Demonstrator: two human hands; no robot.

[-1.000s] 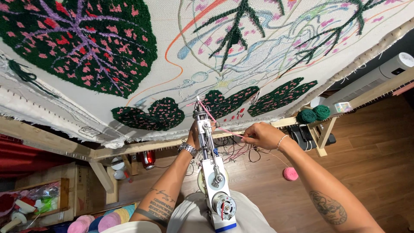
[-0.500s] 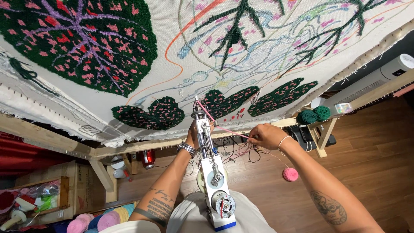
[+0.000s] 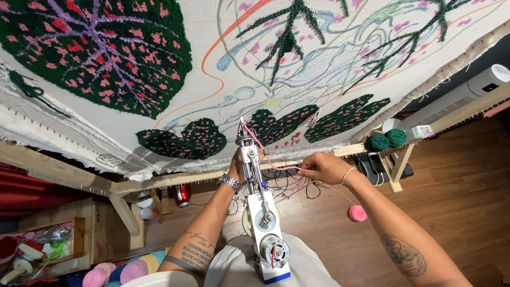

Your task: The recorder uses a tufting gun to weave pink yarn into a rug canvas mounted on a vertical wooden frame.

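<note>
At lower edge of stretched cloth [image 3: 223, 64]: tufting gun [image 3: 258, 202], left hand [image 3: 237, 166] gripping; pink yarn [image 3: 276, 166], right hand [image 3: 324, 167] fingertips pinching. Threading stage; next needs taut feed.

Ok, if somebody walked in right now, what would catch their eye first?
Probably the big dark green leaf with pink flecks and purple veins, tufted at upper left of the stretched cloth. Next the white tufting gun at centre, gripped by the left hand, while the right hand pinches its pink yarn.

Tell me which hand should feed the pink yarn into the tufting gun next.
Probably the right hand: it already pinches the pink yarn beside the tufting gun, while the left hand grips the gun.
</note>
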